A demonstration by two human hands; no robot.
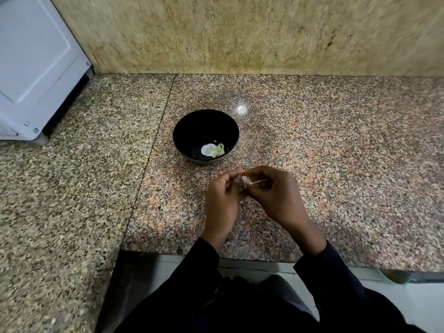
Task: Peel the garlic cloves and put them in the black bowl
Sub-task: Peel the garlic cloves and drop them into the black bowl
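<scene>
The granite counter (312, 145) lies bare across the whole right half of the frame, from the wall down to its front edge, so a hand can pass freely there. At centre, the black bowl (206, 137) stands alone, with open counter on every side; its mouth faces up, unblocked from above, with a few peeled cloves (217, 150) low inside. Just below it in the frame, the left hand (222, 200) and right hand (274, 195) meet around a garlic clove (246, 180), filling the near approach to the bowl. A white appliance (36, 68) blocks the upper left. The stone wall (240, 32) closes the far side.
</scene>
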